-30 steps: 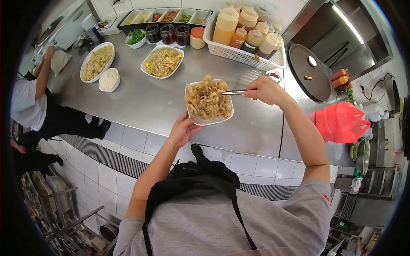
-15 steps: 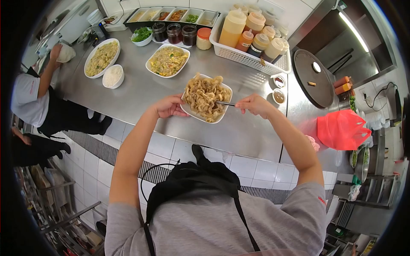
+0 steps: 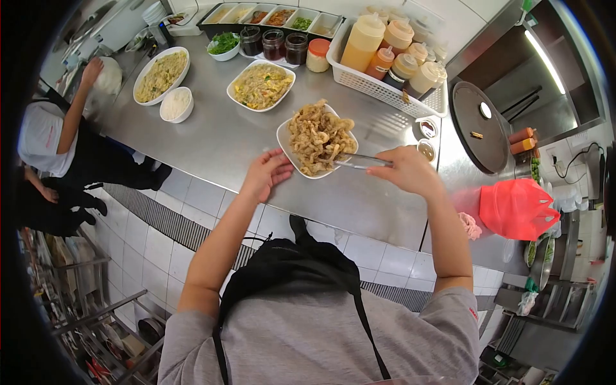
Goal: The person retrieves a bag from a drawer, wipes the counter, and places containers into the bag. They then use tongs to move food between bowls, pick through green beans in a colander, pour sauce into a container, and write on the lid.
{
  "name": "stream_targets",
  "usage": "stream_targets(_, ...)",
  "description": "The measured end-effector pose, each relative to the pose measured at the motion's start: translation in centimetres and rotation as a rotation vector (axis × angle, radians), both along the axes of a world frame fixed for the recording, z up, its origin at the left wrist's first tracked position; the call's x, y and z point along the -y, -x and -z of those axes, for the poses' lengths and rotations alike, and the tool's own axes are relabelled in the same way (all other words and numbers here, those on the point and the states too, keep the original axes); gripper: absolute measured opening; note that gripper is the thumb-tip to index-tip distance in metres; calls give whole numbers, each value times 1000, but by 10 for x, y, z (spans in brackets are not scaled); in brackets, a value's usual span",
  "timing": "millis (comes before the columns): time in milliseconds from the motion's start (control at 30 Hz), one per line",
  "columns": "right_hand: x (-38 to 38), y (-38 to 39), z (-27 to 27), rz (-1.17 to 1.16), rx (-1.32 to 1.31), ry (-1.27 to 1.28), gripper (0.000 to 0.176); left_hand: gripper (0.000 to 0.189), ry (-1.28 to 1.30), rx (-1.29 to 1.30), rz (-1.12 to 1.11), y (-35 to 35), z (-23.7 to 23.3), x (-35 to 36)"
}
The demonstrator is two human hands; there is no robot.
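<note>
A white squarish bowl (image 3: 283,136) heaped with brown fried pieces (image 3: 317,138) sits on the steel counter in front of me. My right hand (image 3: 409,169) grips a pair of metal tongs (image 3: 362,162), whose tips reach into the right side of the heap. Beside the bowl's lower left edge is my left hand (image 3: 269,174), fingers stretched out and at or just touching the rim. Behind the bowl stands a white dish of yellowish fried rice (image 3: 261,86).
An oval dish of rice (image 3: 162,76), a small bowl of white rice (image 3: 176,104) and several jars line the back left. A white basket (image 3: 385,93) holds squeeze bottles. Right are a round dark plate (image 3: 478,127) and red bag (image 3: 518,208). A co-worker (image 3: 48,138) stands left.
My left hand has loosened from the bowl's edge, its fingers now extended beside it. The tongs have turned and show both arms, with the fried pieces slightly rearranged. My view has shifted a little.
</note>
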State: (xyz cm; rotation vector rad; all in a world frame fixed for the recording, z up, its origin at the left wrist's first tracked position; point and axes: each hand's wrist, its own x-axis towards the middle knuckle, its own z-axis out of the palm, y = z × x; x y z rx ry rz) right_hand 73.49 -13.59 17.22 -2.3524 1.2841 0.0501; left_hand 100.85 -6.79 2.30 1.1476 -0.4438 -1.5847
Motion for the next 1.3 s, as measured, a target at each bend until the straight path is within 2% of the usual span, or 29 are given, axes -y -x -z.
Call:
stream_targets(133,32,5,-14,102,35,99,35,45,-6,-62,-7,20,7,-14)
stream_targets(200,57,2,-5,-57,-118,337,32,50,13,-78,-11,25,10,-14)
stream_targets(233,66,1,2,-57,-120,345,32,51,9,-69,-41,27,7,-13)
stream_targets(300,79,-4,16,-295,-162,522,30,53,3,-63,-77,32,3,-10)
stream_targets(433,92,-21,19,-400,-249,498,29,60,14,-18,-121,34,6,-7)
stream_targets(500,94,-26,9,-459,-378,469,30,61,19,-17,-119,33,7,-4)
stream_targets(633,99,-14,-15,-398,-243,464,30,61,-9,-15,-109,32,8,-4)
stream_targets(700,95,-12,-33,-246,-71,277,30,61,-8,-13,-104,31,10,-4)
stream_targets(833,93,-24,-20,-297,-50,85,30,62,-14,-11,-85,30,10,-3)
stream_targets(900,87,-31,-1,-211,-17,-214,30,62,-3,-18,-84,31,10,-4)
stream_targets(1000,88,-38,16,-183,39,-310,32,61,0,-22,-100,31,8,-4)
stream_targets(1100,83,-39,12,-164,-2,-272,40,60,-2,-34,-99,30,7,-4)
stream_targets(1233,86,-41,-33,-234,-116,-141,41,57,-7,-18,-99,29,9,-2)
stream_targets(1300,101,-45,-39,-296,-62,90,37,56,-15,-17,-92,30,9,-4)
